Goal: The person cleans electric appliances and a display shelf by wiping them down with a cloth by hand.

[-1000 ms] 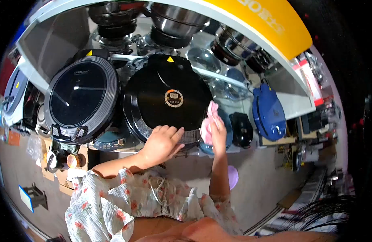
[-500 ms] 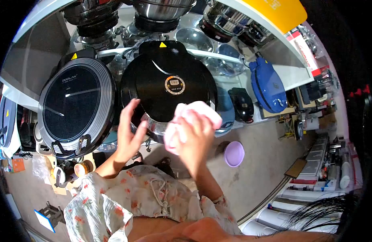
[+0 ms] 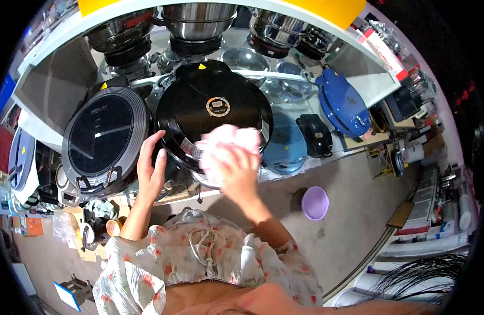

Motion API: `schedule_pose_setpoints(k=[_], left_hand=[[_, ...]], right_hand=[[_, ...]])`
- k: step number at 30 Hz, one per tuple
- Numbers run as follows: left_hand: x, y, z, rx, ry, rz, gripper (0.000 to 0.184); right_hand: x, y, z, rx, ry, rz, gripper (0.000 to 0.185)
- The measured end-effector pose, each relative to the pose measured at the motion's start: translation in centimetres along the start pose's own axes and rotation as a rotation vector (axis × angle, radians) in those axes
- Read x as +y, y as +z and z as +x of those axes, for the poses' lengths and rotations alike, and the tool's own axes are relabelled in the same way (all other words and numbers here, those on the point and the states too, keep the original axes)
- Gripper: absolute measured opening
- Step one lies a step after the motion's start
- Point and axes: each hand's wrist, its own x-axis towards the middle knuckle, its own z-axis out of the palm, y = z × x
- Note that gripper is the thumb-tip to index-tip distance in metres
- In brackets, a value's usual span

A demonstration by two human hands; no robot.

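My right hand [image 3: 235,172] presses a crumpled pink cloth [image 3: 227,139] against the front edge of a round black electric griddle [image 3: 210,86], whose lid is down. A round emblem and a yellow triangle sticker show on that lid. My left hand [image 3: 151,170] holds nothing, with its fingers stretched upward by the griddle's left front edge. Whether its fingertips touch the rim I cannot tell. Just left of this hand stands a second round griddle [image 3: 106,134], with a dark glossy top, grey ribbed ring and front handle.
Steel pots [image 3: 197,22] stand on the glass shelf behind. To the right are a light-blue griddle [image 3: 285,144], a small black appliance [image 3: 314,135] and a blue griddle [image 3: 344,104]. A purple bowl-shaped container [image 3: 315,203] is lower down, over the floor.
The view has shifted a little. My right hand and the cloth have moved left along the black griddle's front edge. My left hand has drawn slightly left, still open.
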Motion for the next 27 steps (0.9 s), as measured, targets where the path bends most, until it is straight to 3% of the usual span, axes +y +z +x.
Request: schedule_pose_setpoints(k=[3, 4, 5, 6, 8, 11, 12, 16, 20, 22, 24, 27], left_hand=[[1.0, 1.2, 0.2, -0.088, 0.073, 0.159, 0.034], [1.1, 1.8, 0.3, -0.125, 0.106, 0.2, 0.034], [1.2, 2.4, 0.7, -0.187, 0.136, 0.241, 0.035], [1.1, 3.1, 0.9, -0.22, 0.179, 0.254, 0.034], [1.8, 4.2, 1.5, -0.336, 0.044, 0.207, 0.033], [1.2, 5.9, 2.2, -0.373, 0.162, 0.328, 0.024], [1.2, 6.3, 2.3, -0.41, 0.178, 0.395, 0.022], [0.2, 7.0, 1.8, -0.295, 0.11, 0.293, 0.017], [0.0, 7.6, 1.5, -0.249, 0.121, 0.317, 0.016], [-0.1, 7.5, 1.6, -0.247, 0.119, 0.308, 0.016], [-0.2, 7.7, 1.7, -0.255, 0.119, 0.319, 0.016], [0.5, 7.7, 1.6, -0.266, 0.104, 0.337, 0.016]], right_hand=[[7.1, -1.9, -2.3, 0.191, 0.137, 0.123, 0.036], [8.5, -1.8, -4.2, 0.296, 0.564, 0.569, 0.024], [9.0, -2.2, -5.3, 0.423, 1.013, 0.93, 0.023], [9.5, -2.4, -5.9, 0.498, 1.034, 0.672, 0.021], [6.5, -4.2, -5.4, 0.381, 0.7, 0.508, 0.016], [2.9, -1.4, -5.2, 0.232, 0.259, 0.345, 0.019], [-0.1, -0.3, -5.0, 0.108, 0.364, 0.192, 0.025], [-3.2, 1.2, -3.9, 0.044, 0.395, 0.14, 0.033], [0.3, 0.2, -5.4, -0.048, 0.197, 0.166, 0.039], [2.8, -0.7, -5.6, -0.058, 0.271, 0.191, 0.039], [5.8, 0.2, -5.4, 0.063, 0.42, 0.213, 0.036], [5.1, 0.4, -5.0, 0.172, 0.461, 0.218, 0.031]])
